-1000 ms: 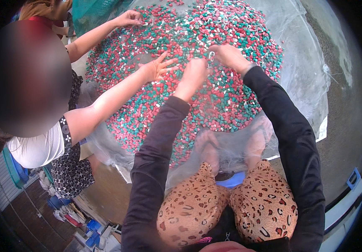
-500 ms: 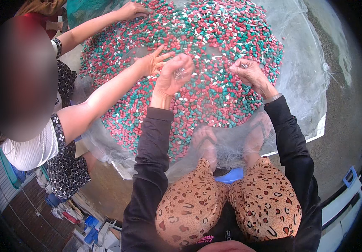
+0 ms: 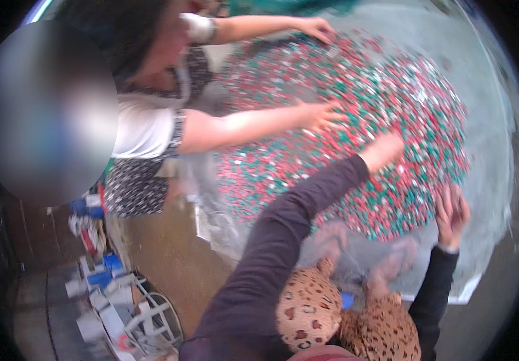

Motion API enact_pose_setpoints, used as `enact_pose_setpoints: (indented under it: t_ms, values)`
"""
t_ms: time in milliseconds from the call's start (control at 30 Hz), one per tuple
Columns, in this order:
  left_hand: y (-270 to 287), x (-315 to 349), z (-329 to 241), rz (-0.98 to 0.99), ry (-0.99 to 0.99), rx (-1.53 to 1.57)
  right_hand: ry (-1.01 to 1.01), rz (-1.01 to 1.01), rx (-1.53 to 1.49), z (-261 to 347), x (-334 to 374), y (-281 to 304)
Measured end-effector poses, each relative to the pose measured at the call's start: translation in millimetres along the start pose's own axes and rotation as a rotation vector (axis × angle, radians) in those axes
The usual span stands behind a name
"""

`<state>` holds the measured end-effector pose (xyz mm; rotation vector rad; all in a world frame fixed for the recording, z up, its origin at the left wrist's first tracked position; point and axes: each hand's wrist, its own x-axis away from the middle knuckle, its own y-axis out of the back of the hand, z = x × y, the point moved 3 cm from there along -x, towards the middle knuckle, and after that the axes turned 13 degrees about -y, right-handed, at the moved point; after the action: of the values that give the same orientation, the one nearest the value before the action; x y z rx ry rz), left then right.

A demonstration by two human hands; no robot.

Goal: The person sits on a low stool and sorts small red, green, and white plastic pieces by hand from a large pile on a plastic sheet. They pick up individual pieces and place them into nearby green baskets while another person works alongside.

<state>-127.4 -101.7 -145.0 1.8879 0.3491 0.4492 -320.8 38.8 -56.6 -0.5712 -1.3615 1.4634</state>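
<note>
A wide heap of small red, green and white pieces (image 3: 355, 120) lies spread on a clear plastic sheet (image 3: 488, 138) on the ground. My left hand (image 3: 383, 150) rests on the middle of the heap, blurred, its dark sleeve reaching in from below. My right hand (image 3: 452, 213) lies at the heap's near right edge, fingers spread on the pieces. Whether either hand holds pieces cannot be told. My knees in leopard-print trousers (image 3: 331, 313) sit below.
Another person in a white top (image 3: 145, 129) crouches at the left, one hand (image 3: 319, 114) on the heap's middle, the other hand (image 3: 313, 27) at its far edge. Blue and white crates and clutter (image 3: 109, 289) stand at lower left on the brown floor.
The camera has swung to the left and tilted. My right hand has drawn back from the heap's middle to its near right edge. My left hand stays on the heap.
</note>
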Motion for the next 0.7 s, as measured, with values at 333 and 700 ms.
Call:
enact_pose_setpoints:
  t_ms: [333,700]
  values:
    - [18,3,12,-0.248,0.265,0.243,0.03,0.134,-0.186,6,-1,-3]
    - [108,50,-86,-0.076,-0.218,0.254,-0.328,-0.237,-0.215,-94,-51,7]
